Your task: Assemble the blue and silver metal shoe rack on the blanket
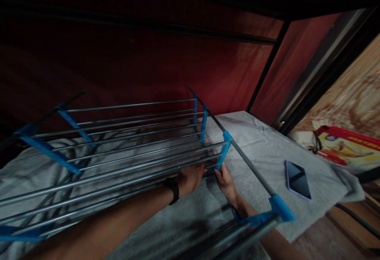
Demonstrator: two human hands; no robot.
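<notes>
A rack of grey metal rods [139, 173] joined by blue plastic brackets lies on its side in front of me. My left hand [191, 178], with a black watch on its wrist, is closed at the right end of a lower rod; its fingertips are partly hidden. Close beside it, my right hand [226, 182] pinches the bottom end of a blue bracket [224, 153]. That bracket hangs from a long side pole [252, 167]. My right forearm passes behind the nearest blue bracket [282, 208] and its rods.
Grey cloth [252, 133] covers the surface under the rack. A phone [297, 180] lies on it to the right, with a red and yellow package [347, 145] beyond. Behind stands a dark red panel [148, 65] with a black metal frame [268, 69].
</notes>
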